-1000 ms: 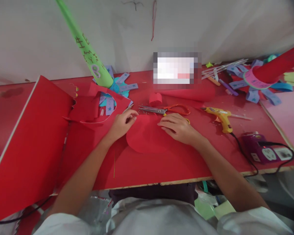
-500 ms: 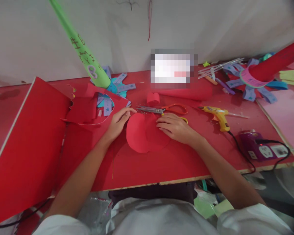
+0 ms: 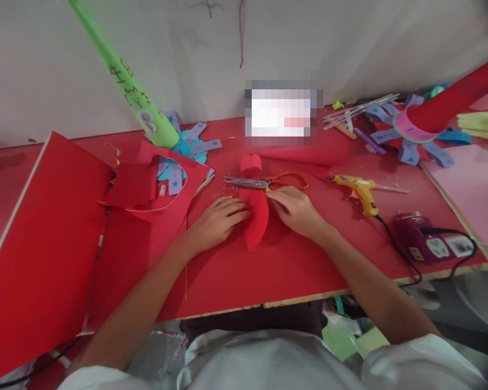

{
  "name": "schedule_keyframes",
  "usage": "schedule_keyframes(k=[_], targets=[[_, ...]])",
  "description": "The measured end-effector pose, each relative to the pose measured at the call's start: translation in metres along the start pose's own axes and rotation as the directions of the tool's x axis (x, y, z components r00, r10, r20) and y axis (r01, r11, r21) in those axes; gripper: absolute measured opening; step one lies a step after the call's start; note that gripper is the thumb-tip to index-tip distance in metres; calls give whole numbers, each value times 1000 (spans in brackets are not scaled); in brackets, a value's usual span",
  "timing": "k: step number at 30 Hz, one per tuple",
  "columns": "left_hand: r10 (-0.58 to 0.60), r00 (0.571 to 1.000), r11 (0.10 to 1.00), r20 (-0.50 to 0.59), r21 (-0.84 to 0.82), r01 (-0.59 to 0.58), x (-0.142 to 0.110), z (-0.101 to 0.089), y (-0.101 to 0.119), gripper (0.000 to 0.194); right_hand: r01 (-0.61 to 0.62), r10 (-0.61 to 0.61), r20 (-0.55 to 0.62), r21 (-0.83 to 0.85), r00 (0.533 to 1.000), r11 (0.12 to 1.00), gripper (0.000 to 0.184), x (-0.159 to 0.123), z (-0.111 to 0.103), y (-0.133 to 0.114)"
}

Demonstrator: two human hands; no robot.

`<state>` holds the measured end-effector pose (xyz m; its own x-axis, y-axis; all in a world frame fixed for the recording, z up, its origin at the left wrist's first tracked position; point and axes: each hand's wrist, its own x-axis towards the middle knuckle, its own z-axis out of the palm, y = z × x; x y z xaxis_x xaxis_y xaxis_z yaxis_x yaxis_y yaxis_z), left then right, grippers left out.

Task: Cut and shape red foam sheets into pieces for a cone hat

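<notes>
Between my hands stands a red paper cutout [image 3: 257,221], folded or curled so that it shows as a narrow, upright leaf shape. My left hand [image 3: 219,223] presses its fingers against the left side of the paper. At the upper right edge my right hand [image 3: 296,211] has thumb and fingers closed around the paper. Just beyond lie scissors [image 3: 254,183] with orange handles, blades pointing left; part of one handle is hidden behind my right hand. A small heart-shaped red paper loop [image 3: 251,163] stands behind the scissors.
A yellow glue gun [image 3: 360,189] lies to the right, its cord running to a purple power socket [image 3: 425,238]. Cut red paper [image 3: 174,214] and a green cone [image 3: 154,122] are at left, beside a large red board [image 3: 44,244]. A red cone [image 3: 451,108] leans at far right.
The red paper, flat before and showing two overlapping rounds, is now lifted and folded into a narrow shape. My left hand moved right and nearer onto it; the view shifted slightly.
</notes>
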<state>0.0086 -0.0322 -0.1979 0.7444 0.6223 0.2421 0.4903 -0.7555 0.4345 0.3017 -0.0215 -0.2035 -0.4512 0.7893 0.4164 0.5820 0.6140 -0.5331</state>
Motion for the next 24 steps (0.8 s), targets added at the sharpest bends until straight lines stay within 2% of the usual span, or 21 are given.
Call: schedule_keyframes(k=[3,6,11,16,20,24], targets=[[10,1000,998,3,60,-10,-1,2,0,46,-144,150,-41,124,988,982,36,0,-6,-4],[0,1000,996,-18,91,1,0,4,-1,45,-179,185,-9,206,983,962,35,2,-11,-6],[-136,982,989,-134,47,143,1,4,1,38,-114,112,23,232,993,966,29,4,-8,-12],[-341,913,940,-222,-100,327,2,-3,1,40,-2,-8,30,316,1000,949,28,6,-10,-20],[-436,871,891,-224,-244,383,4,-9,0,44,11,-23,25,413,999,910,25,6,-14,-23],[-484,861,830,-154,-391,397,4,-8,-4,52,0,-11,25,397,1000,918,24,6,-9,-23]])
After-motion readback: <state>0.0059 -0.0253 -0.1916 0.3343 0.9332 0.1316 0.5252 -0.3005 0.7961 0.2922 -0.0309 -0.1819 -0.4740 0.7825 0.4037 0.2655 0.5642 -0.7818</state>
